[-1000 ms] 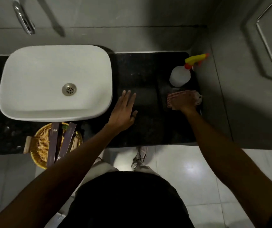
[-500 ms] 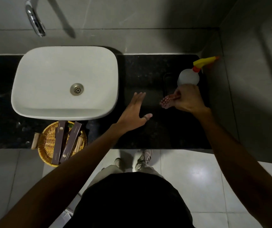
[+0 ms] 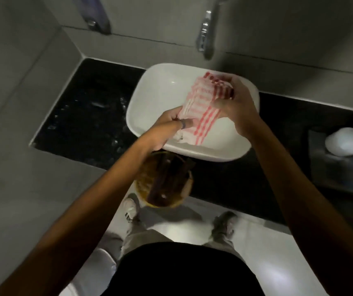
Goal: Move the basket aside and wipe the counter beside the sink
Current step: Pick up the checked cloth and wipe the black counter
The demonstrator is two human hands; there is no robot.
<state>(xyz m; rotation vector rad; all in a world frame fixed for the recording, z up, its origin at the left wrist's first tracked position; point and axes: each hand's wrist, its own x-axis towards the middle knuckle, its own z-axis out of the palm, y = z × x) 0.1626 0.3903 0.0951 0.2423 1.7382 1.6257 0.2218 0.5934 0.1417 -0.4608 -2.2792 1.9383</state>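
Observation:
A red-and-white striped cloth [image 3: 201, 107] is stretched over the white sink [image 3: 150, 99]. My left hand [image 3: 171, 127] grips its near lower end and my right hand [image 3: 235, 103] grips its far upper end. The round wicker basket [image 3: 147, 189], holding dark flat packets, sits on the black counter [image 3: 90, 116] at its front edge, just in front of the sink and partly under my left forearm. The picture is blurred by motion.
A chrome tap [image 3: 206, 35] hangs above the sink. A white spray bottle [image 3: 346, 144] stands on the counter at the far right. Grey tiled walls close in the counter on the left and behind. My shoes [image 3: 131, 208] are on the floor below.
My view has swung left. My right hand carried the cloth from the right counter over the sink, and my left hand left the counter and took hold of the cloth's other end.

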